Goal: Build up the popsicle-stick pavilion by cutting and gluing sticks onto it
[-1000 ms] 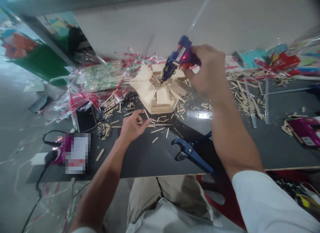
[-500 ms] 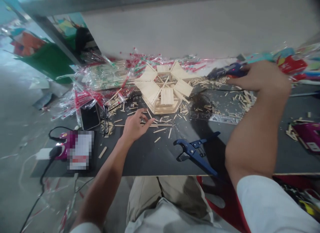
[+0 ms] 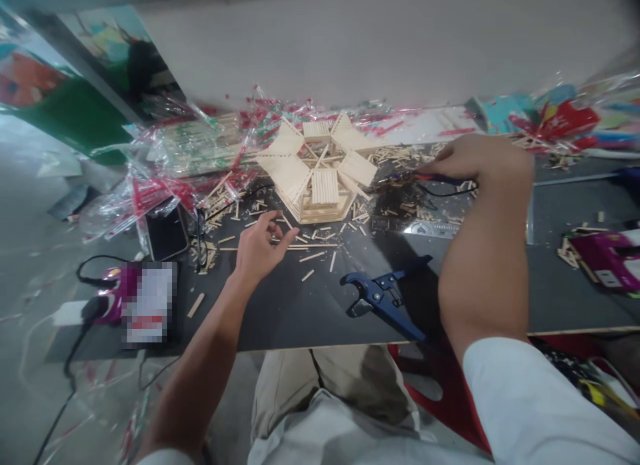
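Observation:
A small wooden stick model [image 3: 326,188], with flared panels around an open middle, stands on the dark board. My left hand [image 3: 261,246] rests just in front of it, fingers loosely bent and thumb apart, over loose sticks and with nothing visibly held. Beyond the board's middle, my right hand [image 3: 463,160] is closed around a dark-blue glue gun [image 3: 443,178] with orange parts. Its narrow tip points left toward the model's right side, apart from it. My fingers partly hide the tool, and it is slightly blurred.
Stick offcuts litter the board around a metal ruler [image 3: 430,230]. A blue pipe cutter [image 3: 383,298] lies in front. Plastic-wrapped sticks [image 3: 200,145] are at the back left, near a dark phone [image 3: 166,235]. A purple power strip [image 3: 113,295] sits left; another purple item [image 3: 607,258] lies right.
My right hand has brought the glue gun left and nearer, closer to the model. My left hand keeps its pose beside the model. The whole view has shifted slightly.

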`<state>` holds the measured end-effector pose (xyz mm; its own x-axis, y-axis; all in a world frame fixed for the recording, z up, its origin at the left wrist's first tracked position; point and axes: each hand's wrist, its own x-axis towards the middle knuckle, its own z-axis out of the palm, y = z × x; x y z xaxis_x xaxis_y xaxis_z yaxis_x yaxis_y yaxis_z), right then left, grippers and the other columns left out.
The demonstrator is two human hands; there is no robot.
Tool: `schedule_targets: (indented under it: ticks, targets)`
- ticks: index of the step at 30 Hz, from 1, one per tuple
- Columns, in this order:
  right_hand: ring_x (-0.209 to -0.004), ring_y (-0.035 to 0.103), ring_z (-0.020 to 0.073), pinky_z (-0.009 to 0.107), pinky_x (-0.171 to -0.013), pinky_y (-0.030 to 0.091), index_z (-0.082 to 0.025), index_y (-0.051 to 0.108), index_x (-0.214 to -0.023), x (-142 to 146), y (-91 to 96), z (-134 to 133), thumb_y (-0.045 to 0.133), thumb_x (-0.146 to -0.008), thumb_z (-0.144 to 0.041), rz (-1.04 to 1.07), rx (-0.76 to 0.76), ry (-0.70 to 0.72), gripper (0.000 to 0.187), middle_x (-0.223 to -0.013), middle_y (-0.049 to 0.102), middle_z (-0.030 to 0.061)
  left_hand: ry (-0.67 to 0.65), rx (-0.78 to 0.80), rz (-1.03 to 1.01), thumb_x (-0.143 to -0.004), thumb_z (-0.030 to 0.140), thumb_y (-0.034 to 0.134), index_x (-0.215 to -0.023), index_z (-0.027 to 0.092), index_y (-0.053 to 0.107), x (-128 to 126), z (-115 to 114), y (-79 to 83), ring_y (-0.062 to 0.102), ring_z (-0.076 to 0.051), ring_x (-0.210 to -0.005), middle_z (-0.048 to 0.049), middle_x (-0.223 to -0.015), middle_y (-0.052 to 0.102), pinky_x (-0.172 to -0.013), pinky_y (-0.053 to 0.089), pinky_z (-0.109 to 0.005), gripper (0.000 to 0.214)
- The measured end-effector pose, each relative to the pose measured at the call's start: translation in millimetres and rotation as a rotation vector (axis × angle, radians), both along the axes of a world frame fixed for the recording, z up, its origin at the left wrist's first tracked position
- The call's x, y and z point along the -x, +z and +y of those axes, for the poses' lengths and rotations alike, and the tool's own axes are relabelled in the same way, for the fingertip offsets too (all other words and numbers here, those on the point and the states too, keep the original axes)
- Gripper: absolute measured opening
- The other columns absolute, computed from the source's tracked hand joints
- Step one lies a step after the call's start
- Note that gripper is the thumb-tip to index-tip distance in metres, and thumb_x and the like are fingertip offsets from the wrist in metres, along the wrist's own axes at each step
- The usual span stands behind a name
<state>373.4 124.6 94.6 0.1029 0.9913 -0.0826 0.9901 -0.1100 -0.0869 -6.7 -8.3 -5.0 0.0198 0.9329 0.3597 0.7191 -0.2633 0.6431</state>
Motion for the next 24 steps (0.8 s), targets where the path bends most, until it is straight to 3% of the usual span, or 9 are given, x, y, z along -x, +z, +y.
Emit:
schedule_targets:
  ticks: [2,4,7,10,12,14,16,19,24]
  targets:
    - [-0.103,0.072,0.0275,0.042,-0.086,0.048,-0.003,0.082,-0.119,13.1,23.9,-16.1,0.075,-0.099,-0.044,0.016,-0.016,-0.054,0.046,-0.119,0.079,0.0273,-0.052,0.056,-0.109,-0.088,0.041,0.080,-0.124,0.014,0.071,-2.7,-1.9,4.9,0.045,-0.005,-0.048,0.0011,-0.079,0.073,-0.055,0.041,-0.022,0.046]
    - [-0.108,0.074,0.0261,0.041,-0.096,0.051,-0.009,0.080,-0.124,32.1,46.3,-36.8,0.077,-0.098,-0.032,0.154,-0.190,-0.001,0.035,-0.118,0.080,0.0208,-0.102,0.178,-0.325,-0.084,0.043,0.083,-0.126,0.014,0.070,-4.5,-3.9,11.9,0.042,-0.003,-0.047,-0.0018,-0.085,0.076,-0.050,0.036,-0.021,0.053]
    - [-0.095,0.076,0.0252,0.041,-0.092,0.056,-0.016,0.082,-0.112,72.7,63.9,-72.9,0.078,-0.094,-0.022,0.407,-0.385,0.356,0.019,-0.102,0.082,0.0119,-0.157,0.386,-0.688,-0.077,0.047,0.090,-0.132,0.014,0.068,-3.0,-6.1,24.5,0.048,-0.005,-0.050,-0.0045,-0.085,0.077,-0.044,0.030,-0.018,0.068]
    - [-0.082,0.074,0.0198,0.035,-0.079,0.057,-0.022,0.080,-0.100,122.1,58.6,-106.4,0.074,-0.098,-0.022,0.639,-0.197,0.852,0.007,-0.094,0.080,0.0051,-0.200,0.544,-0.879,-0.072,0.050,0.095,-0.127,0.017,0.069,2.4,-7.1,33.4,0.033,-0.002,-0.041,0.0025,-0.069,0.070,-0.039,0.020,-0.017,0.069]
    - [-0.093,0.073,0.0205,0.034,-0.084,0.055,-0.019,0.078,-0.104,151.8,47.7,-123.0,0.071,-0.100,-0.019,0.634,-0.029,1.016,0.008,-0.105,0.080,0.0063,-0.248,0.619,-0.957,-0.070,0.054,0.096,-0.111,0.017,0.071,5.1,-7.5,34.2,0.023,-0.001,-0.038,0.0087,-0.057,0.056,-0.037,0.017,-0.016,0.061]
    - [-0.101,0.071,0.0233,0.035,-0.086,0.051,-0.014,0.076,-0.114,172.9,36.9,-133.3,0.066,-0.103,-0.014,0.546,-0.006,1.067,0.015,-0.114,0.076,0.0113,-0.316,0.656,-0.992,-0.071,0.059,0.095,-0.094,0.018,0.068,5.8,-7.8,31.7,0.021,-0.001,-0.037,0.0120,-0.050,0.042,-0.037,0.016,-0.015,0.055]
    - [-0.101,0.068,0.0249,0.036,-0.084,0.048,-0.009,0.073,-0.121,183.8,29.4,-137.6,0.060,-0.105,-0.011,0.442,-0.009,1.032,0.021,-0.115,0.073,0.0151,-0.400,0.677,-0.978,-0.073,0.063,0.093,-0.083,0.018,0.064,4.8,-8.1,28.5,0.020,-0.002,-0.037,0.0125,-0.048,0.034,-0.037,0.017,-0.015,0.054]
    - [-0.095,0.065,0.0246,0.036,-0.079,0.044,-0.006,0.072,-0.121,186.6,24.5,-137.2,0.055,-0.107,-0.011,0.380,0.008,0.959,0.023,-0.111,0.070,0.0160,-0.498,0.706,-0.958,-0.077,0.065,0.091,-0.079,0.018,0.063,3.0,-7.9,26.2,0.019,-0.002,-0.039,0.0118,-0.050,0.033,-0.036,0.016,-0.015,0.055]
    - [-0.089,0.062,0.0208,0.033,-0.078,0.043,-0.008,0.072,-0.112,185.3,20.9,-135.3,0.055,-0.100,0.002,0.400,0.038,0.967,0.023,-0.106,0.069,0.0127,-0.611,0.760,-0.914,-0.082,0.062,0.089,-0.071,0.016,0.062,6.4,-6.7,24.3,0.020,-0.001,-0.039,0.0109,-0.049,0.031,-0.037,0.019,-0.016,0.055]
